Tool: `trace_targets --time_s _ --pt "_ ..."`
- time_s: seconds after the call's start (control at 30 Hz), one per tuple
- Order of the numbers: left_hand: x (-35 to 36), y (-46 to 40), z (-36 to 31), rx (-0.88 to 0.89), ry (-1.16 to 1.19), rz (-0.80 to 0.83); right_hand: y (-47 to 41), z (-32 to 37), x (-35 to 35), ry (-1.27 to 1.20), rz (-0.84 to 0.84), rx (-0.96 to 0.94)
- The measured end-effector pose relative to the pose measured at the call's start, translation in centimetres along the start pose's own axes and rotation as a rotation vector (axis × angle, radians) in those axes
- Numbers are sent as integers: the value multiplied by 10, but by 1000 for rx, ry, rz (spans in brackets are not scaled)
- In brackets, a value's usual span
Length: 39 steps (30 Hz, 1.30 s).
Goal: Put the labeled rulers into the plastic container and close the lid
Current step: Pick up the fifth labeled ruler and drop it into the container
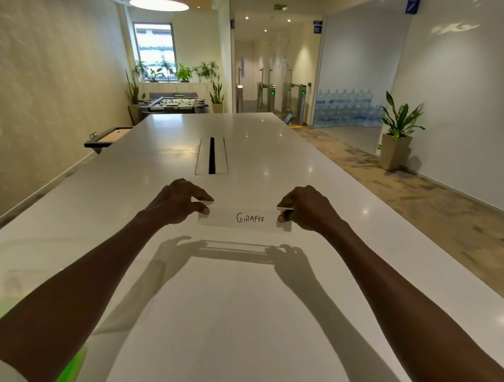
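Observation:
I hold a white labelled ruler [245,219] flat and level above the long white table [248,313]. "GIRAFEE" is handwritten on its face. My left hand [178,203] pinches its left end and my right hand [307,210] pinches its right end. Its shadow falls on the table just below. At the lower left, under my left forearm, a clear plastic container [19,291] with a green part [70,367] shows as a blur; its contents cannot be made out.
A cable slot [212,156] runs down the table's middle beyond my hands. The table's right edge drops to a carpeted floor with a potted plant [399,134]. A wall runs along the left.

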<state>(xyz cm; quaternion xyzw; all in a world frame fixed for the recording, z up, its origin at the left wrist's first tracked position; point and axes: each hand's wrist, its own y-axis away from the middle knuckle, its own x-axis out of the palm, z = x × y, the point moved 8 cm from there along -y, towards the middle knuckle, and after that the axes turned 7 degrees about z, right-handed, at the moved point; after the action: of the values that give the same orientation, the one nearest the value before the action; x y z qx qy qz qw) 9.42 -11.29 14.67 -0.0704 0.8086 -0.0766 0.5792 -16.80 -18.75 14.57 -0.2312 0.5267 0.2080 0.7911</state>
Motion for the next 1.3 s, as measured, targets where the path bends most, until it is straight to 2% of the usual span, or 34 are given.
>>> trace_targets --time_s 0.23,0.4,0.7,0.87,1.17,1.3 --pt "-54 57 46 5 4 -34 -4 87 14 3 0 -102" --pt "-87 97 86 -60 -11 -52 -4 149 30 -12 9 -173" --pt "-124 169 152 -91 29 -75 -3 248 58 17 57 -269" --pt "-136 200 187 -139 6 -57 -2 291 77 9 62 -308" --pt "-148 239 250 -329 5 -60 -4 347 113 -11 102 -342" --pt "-142 247 264 -328 -16 -37 -8 359 129 2 123 -347"
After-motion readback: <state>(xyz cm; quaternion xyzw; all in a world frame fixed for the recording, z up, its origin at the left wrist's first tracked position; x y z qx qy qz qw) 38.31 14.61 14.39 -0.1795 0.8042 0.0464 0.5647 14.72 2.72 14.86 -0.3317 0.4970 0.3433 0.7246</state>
